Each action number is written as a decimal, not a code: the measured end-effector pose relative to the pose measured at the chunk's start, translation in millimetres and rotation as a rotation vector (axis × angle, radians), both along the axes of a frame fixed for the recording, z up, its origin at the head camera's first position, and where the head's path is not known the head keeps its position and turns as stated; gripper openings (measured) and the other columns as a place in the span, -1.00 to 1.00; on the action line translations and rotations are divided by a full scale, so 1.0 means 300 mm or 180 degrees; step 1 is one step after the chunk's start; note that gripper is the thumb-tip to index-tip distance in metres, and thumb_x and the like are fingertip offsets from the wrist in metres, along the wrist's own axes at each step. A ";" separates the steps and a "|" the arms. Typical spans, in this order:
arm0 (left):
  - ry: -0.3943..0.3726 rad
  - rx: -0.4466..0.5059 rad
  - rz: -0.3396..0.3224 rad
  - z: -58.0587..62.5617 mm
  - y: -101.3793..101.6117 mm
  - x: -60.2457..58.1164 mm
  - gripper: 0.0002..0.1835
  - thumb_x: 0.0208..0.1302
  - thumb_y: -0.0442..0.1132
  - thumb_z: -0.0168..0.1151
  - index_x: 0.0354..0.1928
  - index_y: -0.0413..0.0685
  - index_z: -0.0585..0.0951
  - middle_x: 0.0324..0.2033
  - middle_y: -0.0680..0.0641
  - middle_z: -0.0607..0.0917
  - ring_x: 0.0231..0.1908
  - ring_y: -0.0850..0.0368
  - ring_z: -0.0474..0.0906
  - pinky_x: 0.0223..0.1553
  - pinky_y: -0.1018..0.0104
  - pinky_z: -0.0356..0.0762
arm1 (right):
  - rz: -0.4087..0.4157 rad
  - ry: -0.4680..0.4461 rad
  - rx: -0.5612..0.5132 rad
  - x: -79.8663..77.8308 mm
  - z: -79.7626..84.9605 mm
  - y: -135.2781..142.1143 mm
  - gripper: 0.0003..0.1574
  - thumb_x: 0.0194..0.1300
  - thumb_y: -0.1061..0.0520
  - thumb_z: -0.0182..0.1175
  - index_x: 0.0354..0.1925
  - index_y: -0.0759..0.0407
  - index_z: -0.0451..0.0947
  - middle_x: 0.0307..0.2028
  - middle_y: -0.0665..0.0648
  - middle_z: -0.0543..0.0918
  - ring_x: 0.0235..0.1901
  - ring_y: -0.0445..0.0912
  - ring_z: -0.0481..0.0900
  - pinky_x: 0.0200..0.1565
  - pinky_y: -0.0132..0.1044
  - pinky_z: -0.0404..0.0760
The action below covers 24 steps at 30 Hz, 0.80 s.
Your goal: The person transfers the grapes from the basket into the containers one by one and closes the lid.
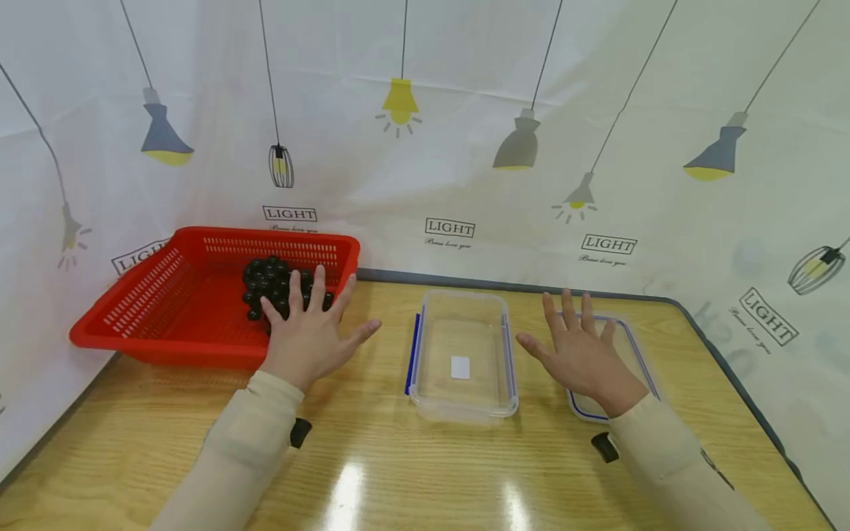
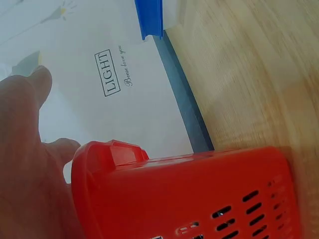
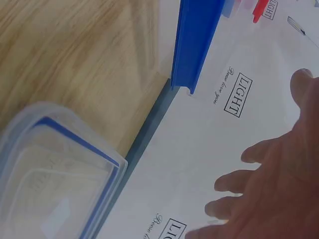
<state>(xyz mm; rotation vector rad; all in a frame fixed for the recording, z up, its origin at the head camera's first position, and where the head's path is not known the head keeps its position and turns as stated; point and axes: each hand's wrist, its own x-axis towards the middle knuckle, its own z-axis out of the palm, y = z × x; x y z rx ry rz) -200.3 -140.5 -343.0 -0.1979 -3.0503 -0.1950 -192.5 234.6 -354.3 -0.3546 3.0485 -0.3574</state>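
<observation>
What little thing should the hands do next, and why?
Maybe the left hand should pick up some black balls: it's free and nearest the red basket holding them, and the clear box seems uncovered, its lid lying beside it.

Red plastic basket (image 1: 192, 354), slotted walls, upright on the left of the counter (image 1: 412, 464); glossy black grapes (image 1: 265, 279) lie clustered toward its right end, partly hidden by the spread left hand (image 1: 305, 339). Centre: clear box (image 1: 465, 405), uncovered, upright, a blue clip on either side. Right: clear, blue-edged lid (image 1: 631, 361), flat, partly hidden by the right hand (image 1: 584, 355).
</observation>
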 end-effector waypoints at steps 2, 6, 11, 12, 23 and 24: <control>0.0025 0.0014 -0.0011 -0.001 -0.001 -0.001 -0.04 0.23 0.59 -0.37 0.57 0.29 -0.10 0.51 -0.25 -0.25 0.42 -0.41 -0.47 0.13 -0.59 -0.49 | 0.0052 0.0015 -0.0155 0.002 -0.001 0.001 0.14 0.44 -0.48 -0.30 0.54 0.29 -0.31 0.48 0.44 -0.37 0.40 0.39 -0.49 0.18 0.54 -0.32; 0.0107 0.0105 -0.0031 -0.001 -0.003 -0.003 -0.03 0.22 0.59 -0.40 0.57 0.30 -0.12 0.52 -0.23 -0.22 0.43 -0.38 -0.45 0.14 -0.59 -0.49 | 0.0174 0.0088 -0.0617 -0.001 -0.018 0.006 0.05 0.51 -0.37 -0.24 0.53 0.31 -0.29 0.50 0.41 -0.26 0.44 0.35 -0.26 0.30 0.37 -0.10; 0.0169 0.0215 -0.0052 -0.003 -0.008 -0.003 -0.02 0.21 0.60 -0.43 0.57 0.28 -0.11 0.52 -0.23 -0.18 0.44 -0.36 -0.43 0.15 -0.58 -0.47 | 0.0233 0.0176 -0.1432 -0.004 -0.056 0.002 -0.08 0.55 -0.24 -0.17 0.55 0.23 -0.22 0.49 0.35 -0.06 0.43 0.28 -0.04 0.34 0.22 0.06; 0.0179 0.0228 -0.0053 -0.003 -0.009 -0.002 -0.02 0.21 0.61 -0.43 0.57 0.28 -0.11 0.52 -0.23 -0.17 0.45 -0.35 -0.42 0.15 -0.58 -0.45 | 0.0247 0.0182 -0.1569 -0.002 -0.063 0.000 -0.10 0.55 -0.22 -0.15 0.55 0.21 -0.21 0.49 0.34 -0.03 0.43 0.27 -0.01 0.33 0.22 0.10; 0.0297 0.0415 -0.0116 0.003 -0.012 0.005 -0.03 0.23 0.59 -0.37 0.57 0.29 -0.12 0.52 -0.24 -0.12 0.46 -0.28 -0.39 0.17 -0.59 -0.30 | 0.0453 -0.0093 -0.2384 0.017 -0.134 -0.031 -0.19 0.57 -0.04 -0.07 0.52 0.32 -0.09 0.46 0.36 0.08 0.41 0.20 0.10 0.28 -0.01 0.27; 0.0298 0.0426 -0.0118 0.004 -0.012 0.005 -0.03 0.23 0.59 -0.37 0.57 0.29 -0.12 0.52 -0.24 -0.11 0.46 -0.28 -0.40 0.17 -0.59 -0.30 | 0.0467 -0.0129 -0.2413 0.019 -0.139 -0.033 -0.19 0.57 -0.04 -0.06 0.52 0.32 -0.10 0.46 0.36 0.08 0.41 0.20 0.09 0.27 -0.02 0.27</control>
